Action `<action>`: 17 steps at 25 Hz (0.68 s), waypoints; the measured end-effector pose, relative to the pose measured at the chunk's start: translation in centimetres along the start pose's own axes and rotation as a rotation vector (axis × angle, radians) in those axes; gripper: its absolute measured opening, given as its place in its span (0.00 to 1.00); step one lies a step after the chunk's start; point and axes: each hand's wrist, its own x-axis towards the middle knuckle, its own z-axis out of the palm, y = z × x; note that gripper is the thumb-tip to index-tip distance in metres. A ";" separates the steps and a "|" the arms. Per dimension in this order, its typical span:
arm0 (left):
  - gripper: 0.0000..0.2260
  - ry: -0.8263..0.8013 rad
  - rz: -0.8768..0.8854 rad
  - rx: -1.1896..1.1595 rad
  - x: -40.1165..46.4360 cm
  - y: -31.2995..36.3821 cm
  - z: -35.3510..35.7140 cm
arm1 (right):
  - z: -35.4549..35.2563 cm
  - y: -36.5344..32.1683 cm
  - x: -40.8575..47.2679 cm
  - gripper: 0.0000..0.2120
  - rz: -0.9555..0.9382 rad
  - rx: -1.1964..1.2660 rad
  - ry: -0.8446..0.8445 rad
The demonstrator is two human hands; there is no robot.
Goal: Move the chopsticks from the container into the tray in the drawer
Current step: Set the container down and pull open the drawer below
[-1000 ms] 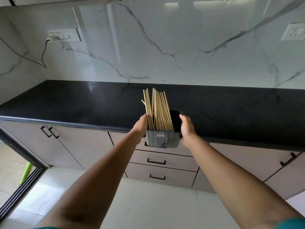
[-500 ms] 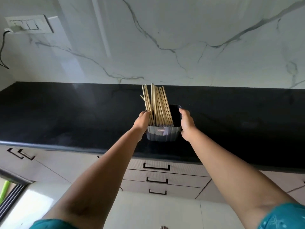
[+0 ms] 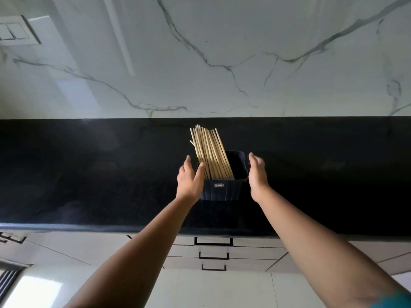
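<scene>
A dark square container (image 3: 223,188) stands on the black countertop (image 3: 89,174). Several pale wooden chopsticks (image 3: 209,152) lean to the left inside it, their tips sticking well above the rim. My left hand (image 3: 189,178) is at the container's left side, fingers spread, its thumb close to the chopsticks. My right hand (image 3: 256,172) is just off the container's right side, fingers apart, holding nothing. Three drawers (image 3: 213,252) are stacked below the counter edge, all closed; no tray is visible.
A white marble backsplash (image 3: 222,63) rises behind the counter, with a switch plate (image 3: 15,30) at the far left. Cabinet doors with black handles (image 3: 11,237) flank the drawers. Pale floor tiles (image 3: 200,290) lie below.
The container went from being carried at the counter's edge to standing on the countertop further back. Both hands have come off its sides and opened.
</scene>
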 end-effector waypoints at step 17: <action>0.27 -0.559 0.407 0.976 -9.7 -18.4 5.7 | 0.2 21.2 -11.5 0.23 -0.531 -1.282 -0.343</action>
